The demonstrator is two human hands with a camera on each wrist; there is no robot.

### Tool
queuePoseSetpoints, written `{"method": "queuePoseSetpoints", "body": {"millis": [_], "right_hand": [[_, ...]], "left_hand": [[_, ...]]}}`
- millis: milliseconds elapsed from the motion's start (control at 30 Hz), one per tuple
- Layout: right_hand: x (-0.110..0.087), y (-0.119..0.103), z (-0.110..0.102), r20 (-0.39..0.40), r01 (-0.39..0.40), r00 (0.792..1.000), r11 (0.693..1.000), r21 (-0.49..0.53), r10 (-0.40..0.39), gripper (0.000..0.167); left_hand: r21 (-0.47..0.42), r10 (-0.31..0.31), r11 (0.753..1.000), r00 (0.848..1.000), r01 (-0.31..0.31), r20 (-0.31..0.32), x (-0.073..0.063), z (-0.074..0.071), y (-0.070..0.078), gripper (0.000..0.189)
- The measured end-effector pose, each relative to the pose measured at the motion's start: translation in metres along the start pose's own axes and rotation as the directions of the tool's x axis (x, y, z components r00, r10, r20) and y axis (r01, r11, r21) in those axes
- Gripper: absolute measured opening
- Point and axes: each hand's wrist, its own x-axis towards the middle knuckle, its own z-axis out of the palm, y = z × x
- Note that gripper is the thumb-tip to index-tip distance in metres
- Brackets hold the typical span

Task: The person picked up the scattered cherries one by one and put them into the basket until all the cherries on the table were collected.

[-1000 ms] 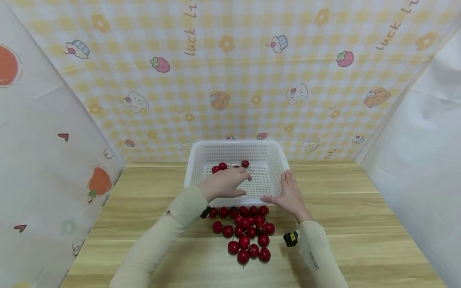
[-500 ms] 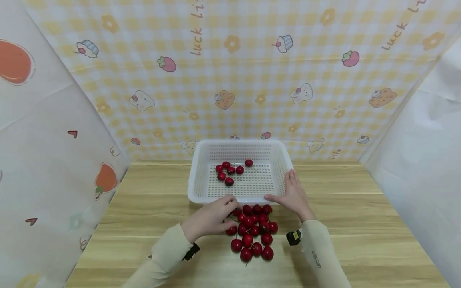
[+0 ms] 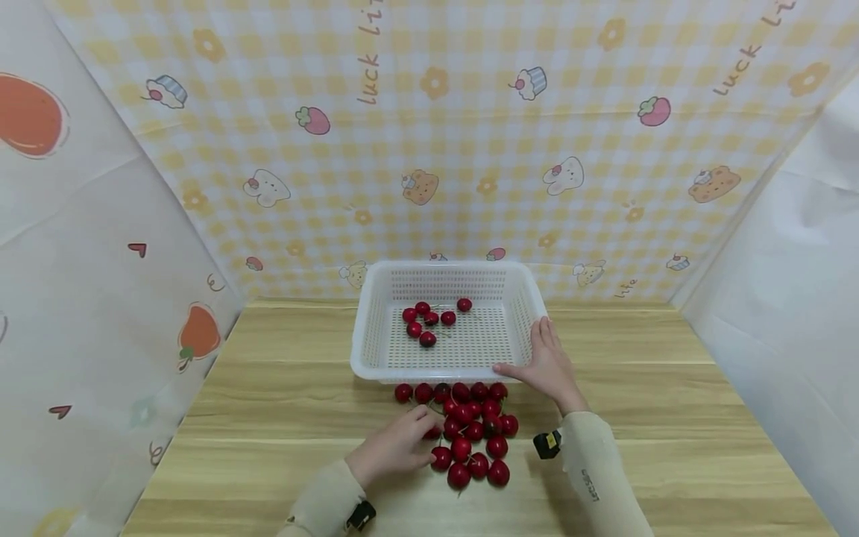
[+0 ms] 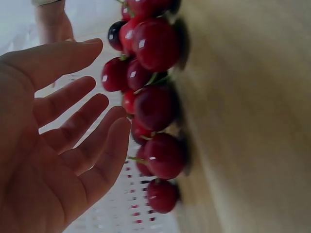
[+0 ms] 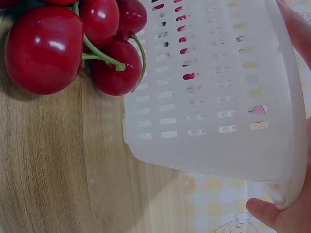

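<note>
On the wood-look table, a pile of dark red cherries (image 3: 461, 448) with green stems lies in front of a white perforated plastic basket (image 3: 403, 372). My left hand (image 3: 394, 446) reaches in at the pile's left side, its fingertips overlapping one cherry in the head view. The left wrist view shows its thumb and fingers (image 4: 77, 121) spread apart beside the cherries, with nothing between them. My right hand (image 3: 550, 373) grips the basket's front right corner, thumb at the front rim and fingers along the right side. Several cherries (image 3: 427, 339) sit inside the basket, mostly at its left.
A yellow checked cloth (image 3: 496, 209) hangs right behind the basket, with white patterned sheets (image 3: 101, 298) at the sides. Bare wooden tabletop (image 3: 658, 418) extends left and right of the pile. Small black devices (image 3: 547, 444) are strapped at both wrists.
My left hand has come out from over the basket, back toward the person, and down to the pile's left side. The right hand stays on the basket corner. The head view has shifted slightly.
</note>
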Motion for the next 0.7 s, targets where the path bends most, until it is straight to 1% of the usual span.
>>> {"method": "queuePoseSetpoints", "body": {"millis": [67,167,433,600,700], "right_hand": [[0.0,0.0,0.0,0.0,0.0,1.0,1.0,0.002,0.0,0.125],[0.0,0.0,0.0,0.001,0.0,1.0,1.0,0.005,0.0,0.124],[0.0,0.001,0.0,0.002,-0.003,1.0,1.0,-0.009,0.003,0.124],[0.001,0.001,0.001,-0.004,-0.001,1.0,1.0,-0.007,0.001,0.124],[0.001,0.001,0.001,-0.006,0.0,1.0,1.0,-0.008,0.0,0.125]], "left_hand": [[0.008,-0.021,1.0,1.0,0.021,0.005,0.0,0.005,-0.002,0.036],[-0.003,-0.036,0.999,0.999,0.036,0.006,-0.001,0.011,-0.003,0.035],[-0.034,-0.081,0.996,0.997,0.082,0.011,0.0,0.02,-0.004,0.033],[-0.049,-0.084,0.995,0.996,0.086,0.028,0.001,0.024,-0.004,0.032],[-0.049,-0.071,0.996,0.997,0.072,0.03,0.001,0.026,-0.005,0.03]]}}
